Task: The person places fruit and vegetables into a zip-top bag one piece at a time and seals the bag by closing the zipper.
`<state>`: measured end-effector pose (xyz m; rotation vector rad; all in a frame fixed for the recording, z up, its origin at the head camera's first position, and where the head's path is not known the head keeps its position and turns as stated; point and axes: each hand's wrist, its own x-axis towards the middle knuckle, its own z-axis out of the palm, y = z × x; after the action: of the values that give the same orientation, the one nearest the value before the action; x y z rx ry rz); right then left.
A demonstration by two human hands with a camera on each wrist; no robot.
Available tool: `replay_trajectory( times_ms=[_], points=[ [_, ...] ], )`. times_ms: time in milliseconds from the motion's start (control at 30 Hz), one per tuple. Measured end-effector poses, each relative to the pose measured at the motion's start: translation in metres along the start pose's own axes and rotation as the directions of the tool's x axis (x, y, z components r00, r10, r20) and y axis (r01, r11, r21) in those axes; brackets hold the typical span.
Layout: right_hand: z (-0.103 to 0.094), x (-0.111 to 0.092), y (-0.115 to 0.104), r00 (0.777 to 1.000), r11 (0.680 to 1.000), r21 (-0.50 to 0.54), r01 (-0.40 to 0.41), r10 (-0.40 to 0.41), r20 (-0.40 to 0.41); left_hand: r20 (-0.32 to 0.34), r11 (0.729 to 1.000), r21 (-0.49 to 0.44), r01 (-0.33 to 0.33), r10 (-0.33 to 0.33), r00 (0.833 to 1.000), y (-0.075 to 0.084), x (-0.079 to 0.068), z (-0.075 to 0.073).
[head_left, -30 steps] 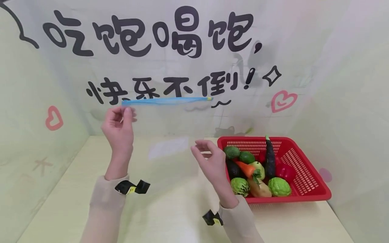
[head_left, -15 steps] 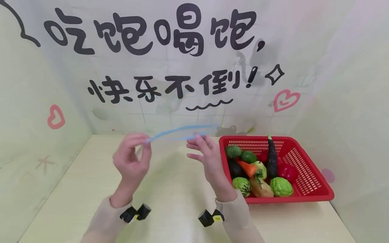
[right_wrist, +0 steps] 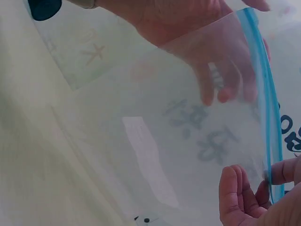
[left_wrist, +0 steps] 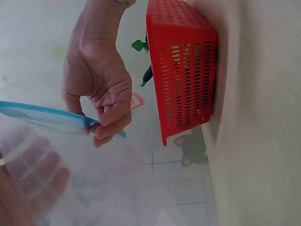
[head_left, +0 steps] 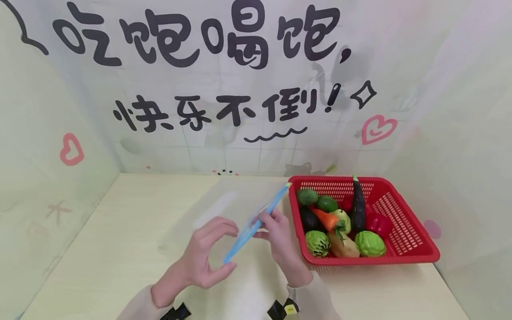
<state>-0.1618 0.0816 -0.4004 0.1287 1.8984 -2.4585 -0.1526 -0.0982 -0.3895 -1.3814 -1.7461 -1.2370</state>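
A clear zip bag (head_left: 196, 213) with a blue zip edge (head_left: 256, 226) hangs above the table, its zip slanting from near me up towards the basket. A small yellow tip (head_left: 289, 184) marks the far end of the zip. My right hand (head_left: 281, 238) pinches the zip edge near its middle, between thumb and fingers. At the near end, my left hand (head_left: 202, 255) is spread in a wide curve around the zip, thumb apart from the fingers. Through the clear film in the right wrist view, the left fingers (right_wrist: 225, 84) show loosely extended behind the bag.
A red plastic basket (head_left: 412, 259) stands right of my right hand. Inside lie a carrot (head_left: 325, 221), an eggplant (head_left: 358, 204), a red pepper (head_left: 378, 225), green custard apples (head_left: 370, 244) and other produce. Printed cloth walls surround the pale table (head_left: 100, 249).
The bag has come down and swung from level to slanting. My right hand, first free, now pinches the zip edge. My left hand let go of its end and spread its fingers.
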Motion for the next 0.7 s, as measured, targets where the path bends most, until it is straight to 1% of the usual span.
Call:
replay_trajectory(
  times_ms=[33, 67, 100, 133, 167, 200, 233, 267, 300, 333, 367, 433, 533, 700],
  points=[
    [-0.001, -0.002, 0.004, 1.0, 1.0, -0.01, -0.008, 0.008, -0.002, 0.063, 0.996, 0.021, 0.081, -0.082, 0.995, 0.001, -0.004, 0.0],
    [-0.001, -0.003, 0.008, 1.0, 1.0, -0.023, -0.015, 0.015, -0.004, 0.115, 0.984, 0.061, 0.17, -0.176, 0.978, 0.003, -0.007, 0.001],
    [-0.001, -0.005, 0.012, 1.0, 0.999, -0.034, -0.024, 0.024, -0.008, 0.162, 0.961, 0.106, 0.255, -0.27, 0.949, 0.004, -0.009, 0.002],
    [-0.002, -0.007, 0.015, 0.999, 0.998, -0.045, -0.032, 0.032, -0.011, 0.201, 0.931, 0.148, 0.334, -0.359, 0.912, 0.005, -0.011, 0.004],
    [-0.002, -0.008, 0.019, 0.999, 0.998, -0.058, -0.036, 0.035, -0.013, 0.231, 0.894, 0.193, 0.403, -0.441, 0.867, 0.006, -0.013, 0.007],
    [-0.002, -0.01, 0.022, 0.999, 0.997, -0.074, -0.039, 0.038, -0.016, 0.248, 0.857, 0.238, 0.457, -0.509, 0.824, 0.006, -0.014, 0.01],
    [-0.003, -0.012, 0.026, 0.999, 0.995, -0.086, -0.043, 0.041, -0.018, 0.253, 0.823, 0.276, 0.496, -0.56, 0.789, 0.006, -0.016, 0.014],
    [-0.003, -0.013, 0.029, 0.999, 0.994, -0.099, -0.046, 0.044, -0.02, 0.257, 0.798, 0.304, 0.52, -0.594, 0.762, 0.005, -0.017, 0.019],
    [-0.003, -0.014, 0.032, 0.999, 0.993, -0.111, -0.049, 0.047, -0.02, 0.262, 0.783, 0.322, 0.533, -0.614, 0.744, 0.004, -0.018, 0.023],
    [-0.004, -0.016, 0.035, 0.999, 0.992, -0.119, -0.051, 0.05, -0.017, 0.258, 0.773, 0.336, 0.539, -0.626, 0.736, 0.002, -0.02, 0.027],
    [-0.004, -0.017, 0.038, 0.998, 0.99, -0.127, -0.055, 0.053, -0.017, 0.252, 0.766, 0.349, 0.539, -0.631, 0.734, 0.001, -0.021, 0.031],
    [-0.006, -0.019, 0.043, 0.998, 0.989, -0.135, -0.065, 0.064, -0.014, 0.24, 0.765, 0.359, 0.535, -0.63, 0.739, -0.002, -0.025, 0.038],
    [-0.009, -0.022, 0.049, 0.997, 0.986, -0.148, -0.08, 0.08, -0.004, 0.236, 0.769, 0.35, 0.535, -0.625, 0.744, -0.004, -0.031, 0.044],
    [-0.017, -0.025, 0.059, 0.995, 0.978, -0.184, -0.1, 0.103, 0.006, 0.285, 0.784, 0.253, 0.567, -0.62, 0.731, -0.007, -0.041, 0.05]
  ],
)
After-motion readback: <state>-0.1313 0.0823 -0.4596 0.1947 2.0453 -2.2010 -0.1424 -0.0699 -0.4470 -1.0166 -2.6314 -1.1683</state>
